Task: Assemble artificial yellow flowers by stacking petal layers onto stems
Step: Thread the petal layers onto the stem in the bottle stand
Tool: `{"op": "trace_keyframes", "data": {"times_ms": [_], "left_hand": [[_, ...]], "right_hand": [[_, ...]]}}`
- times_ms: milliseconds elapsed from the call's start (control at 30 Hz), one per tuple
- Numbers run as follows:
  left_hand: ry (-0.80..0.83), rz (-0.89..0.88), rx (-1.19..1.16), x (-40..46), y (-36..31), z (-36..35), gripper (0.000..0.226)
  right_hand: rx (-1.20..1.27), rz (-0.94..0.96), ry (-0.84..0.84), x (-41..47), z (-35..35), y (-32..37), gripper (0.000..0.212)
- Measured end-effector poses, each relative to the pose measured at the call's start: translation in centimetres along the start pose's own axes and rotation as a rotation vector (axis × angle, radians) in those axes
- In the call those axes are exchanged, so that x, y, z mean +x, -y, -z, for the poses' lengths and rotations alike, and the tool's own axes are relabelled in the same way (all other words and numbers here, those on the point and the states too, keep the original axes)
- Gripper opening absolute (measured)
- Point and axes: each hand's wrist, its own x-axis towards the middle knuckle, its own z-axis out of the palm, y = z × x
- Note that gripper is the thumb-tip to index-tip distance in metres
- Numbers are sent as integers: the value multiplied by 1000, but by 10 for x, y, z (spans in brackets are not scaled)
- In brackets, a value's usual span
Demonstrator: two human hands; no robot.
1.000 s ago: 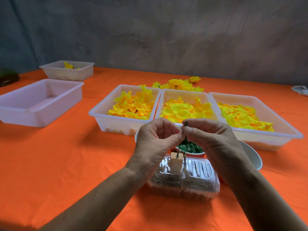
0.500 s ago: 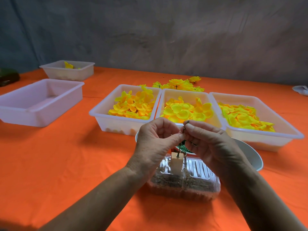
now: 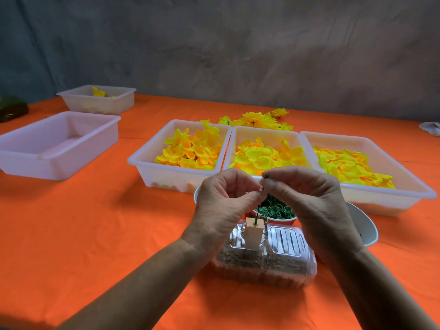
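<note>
Stem (image 3: 257, 214), thin and dark green, stands nearly upright in a small wooden block (image 3: 254, 235) that rests on top of a clear plastic box (image 3: 281, 256) near the front of the table. Both hands meet at its upper end. The left hand (image 3: 221, 206) has its fingers curled, thumb and forefinger pinching the stem just below the tip. The right hand (image 3: 307, 198) is curled too, its thumb and forefinger closed on the very top of the stem, where a small dark tip shows between them (whether a tiny part sits there as well is too small to tell).

Directly behind the hands sits a red-rimmed cup (image 3: 276, 216) filled with small green rings (image 3: 276, 208), and beside it, partly hidden by the right wrist, a white bowl (image 3: 364, 228). Farther back, three white trays stand side by side, rims touching: the left tray (image 3: 152, 170) holds orange-yellow petal layers (image 3: 192, 151), the middle tray (image 3: 264, 133) paler yellow petal layers (image 3: 264, 158), and the right tray (image 3: 419, 186) flatter yellow-orange petal pieces (image 3: 350, 166). Behind the trays lies a cluster of finished yellow flowers (image 3: 256, 119) on the orange tablecloth (image 3: 95, 229).

Well apart to the left are a larger white tray (image 3: 59, 167) and, beyond it, a smaller white tub (image 3: 100, 107) with a yellow petal (image 3: 98, 92) showing inside. A dark green object (image 3: 12, 110) sits at the far left edge, and something white (image 3: 431, 128) at the far right edge.
</note>
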Motion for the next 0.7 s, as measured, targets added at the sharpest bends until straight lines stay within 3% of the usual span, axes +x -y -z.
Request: {"op": "trace_keyframes", "data": {"times_ms": [433,700], "left_hand": [[-21,20,1,-1,0,-2,10],[-40,19,22,-2,-3,-4,16]], "right_hand": [[-143,61,-23,-1,-3,2,7],[256,-415,-51,5,1,-4,13]]}}
